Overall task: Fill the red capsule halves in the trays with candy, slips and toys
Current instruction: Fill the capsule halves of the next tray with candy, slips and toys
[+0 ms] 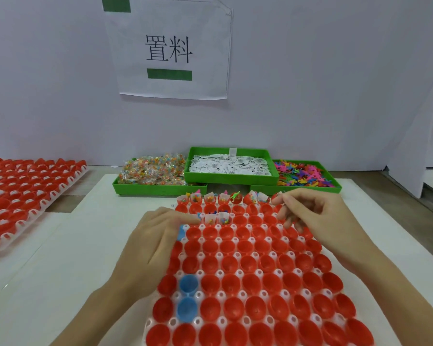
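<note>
- White table [60,258] surface: near tray [238,272] holds red capsule halves [248,283]; only the far rows are filled.
- Left hand [155,236] — fingers relaxed, gripping nothing, resting at the tray's left edge.
- Right hand [313,213] — fingers curled over the far-right cups; grip cannot be determined.
- Green bins [160,188] behind: candy, slips, toys.

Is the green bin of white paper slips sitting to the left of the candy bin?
No, the slip bin sits in the middle, with the candy bin on its left and the toy bin on its right.
</note>
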Available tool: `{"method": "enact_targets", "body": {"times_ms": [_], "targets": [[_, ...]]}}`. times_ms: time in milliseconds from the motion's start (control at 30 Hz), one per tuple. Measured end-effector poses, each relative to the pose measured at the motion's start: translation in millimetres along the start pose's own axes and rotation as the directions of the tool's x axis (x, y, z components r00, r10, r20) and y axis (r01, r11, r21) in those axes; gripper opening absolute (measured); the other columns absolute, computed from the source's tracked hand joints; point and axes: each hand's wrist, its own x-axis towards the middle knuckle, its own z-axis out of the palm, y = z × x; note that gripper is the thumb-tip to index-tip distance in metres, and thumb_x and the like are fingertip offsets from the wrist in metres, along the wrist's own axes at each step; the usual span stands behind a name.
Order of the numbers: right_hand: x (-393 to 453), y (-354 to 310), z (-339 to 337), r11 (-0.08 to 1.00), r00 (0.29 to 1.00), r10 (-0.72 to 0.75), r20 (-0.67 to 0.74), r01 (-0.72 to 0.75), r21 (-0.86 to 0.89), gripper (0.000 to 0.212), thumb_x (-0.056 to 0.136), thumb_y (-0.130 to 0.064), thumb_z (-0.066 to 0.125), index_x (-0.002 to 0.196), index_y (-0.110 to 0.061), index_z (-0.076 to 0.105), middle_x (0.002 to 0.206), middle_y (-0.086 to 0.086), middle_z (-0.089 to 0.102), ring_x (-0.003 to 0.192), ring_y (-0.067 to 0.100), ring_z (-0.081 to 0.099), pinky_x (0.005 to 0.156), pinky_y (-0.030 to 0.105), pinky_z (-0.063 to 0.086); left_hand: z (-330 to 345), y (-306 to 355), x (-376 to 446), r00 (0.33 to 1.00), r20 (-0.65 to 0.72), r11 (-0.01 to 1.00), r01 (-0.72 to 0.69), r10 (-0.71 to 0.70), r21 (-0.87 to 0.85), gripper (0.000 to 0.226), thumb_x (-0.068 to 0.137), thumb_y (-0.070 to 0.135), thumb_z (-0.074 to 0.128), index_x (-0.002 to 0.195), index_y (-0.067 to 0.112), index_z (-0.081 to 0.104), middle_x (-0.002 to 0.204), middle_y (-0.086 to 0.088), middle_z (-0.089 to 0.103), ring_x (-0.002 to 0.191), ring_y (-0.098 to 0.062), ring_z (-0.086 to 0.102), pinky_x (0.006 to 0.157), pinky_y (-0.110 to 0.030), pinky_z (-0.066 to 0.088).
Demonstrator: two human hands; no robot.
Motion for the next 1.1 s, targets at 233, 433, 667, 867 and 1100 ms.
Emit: {"method": "enact_targets", "body": {"times_ms": [233,433,667,867,1100], "targets": [[-3,-1,1,0.999,0.999,-0.036,0.002,0.036,-0.002,0.022,0.102,-0.013,0.058,0.094,-0.017,0.079,0.074,0.005,0.075,0.06,0.017,0.069,0.052,0.015,0.048,1,-50,53,0.939,-0.273,0.959,0.252,-0.209,0.133,0.018,0.102,0.01,0.058,0.11,0.017,0.073,0.103,0.007,0.072,0.087,0.0,0.062,0.068,-0.004,0.042],[-3,-4,2,0.998,0.998,-0.058,0.0,0.058,-0.015,0.022,0.102,-0.013,0.058,0.092,-0.016,0.078,0.072,0.005,0.074,0.058,0.018,0.069,0.055,0.011,0.047,-21,-85,123,0.99,0.139,0.841,-0.055,-0.025,0.538,0.034,0.104,0.003,0.051,0.135,0.007,0.063,0.135,-0.01,0.065,0.12,-0.03,0.062,0.102,-0.037,0.046],[-3,-1,-4,0.999,0.999,-0.049,-0.007,0.049,-0.014,0.022,0.103,-0.015,0.058,0.092,-0.018,0.078,0.072,0.004,0.074,0.059,0.019,0.07,0.056,0.012,0.047,-22,-106,147,0.929,0.347,0.748,-0.139,-0.128,0.649,0.035,0.104,0.003,0.051,0.136,0.013,0.062,0.132,-0.009,0.065,0.122,-0.031,0.059,0.099,-0.041,0.047],[-3,-3,-9,0.996,0.996,-0.082,-0.022,0.081,-0.028,0.024,0.103,-0.013,0.057,0.092,-0.02,0.078,0.073,0.004,0.074,0.059,0.02,0.07,0.056,0.013,0.047,-22,-111,147,0.947,0.307,0.749,-0.137,-0.093,0.648,0.024,0.104,0.008,0.054,0.121,-0.001,0.069,0.117,-0.017,0.063,0.109,-0.036,0.058,0.093,-0.041,0.045],[-3,-3,-10,0.996,0.996,-0.081,-0.038,0.08,-0.03,0.026,0.103,-0.011,0.057,0.09,-0.019,0.078,0.072,0.005,0.074,0.059,0.02,0.069,0.056,0.013,0.047,-21,-90,137,0.993,0.116,0.754,-0.103,0.036,0.648,0.013,0.095,0.018,0.072,0.101,0.016,0.083,0.096,-0.005,0.08,0.085,-0.028,0.072,0.073,-0.037,0.056]]}}
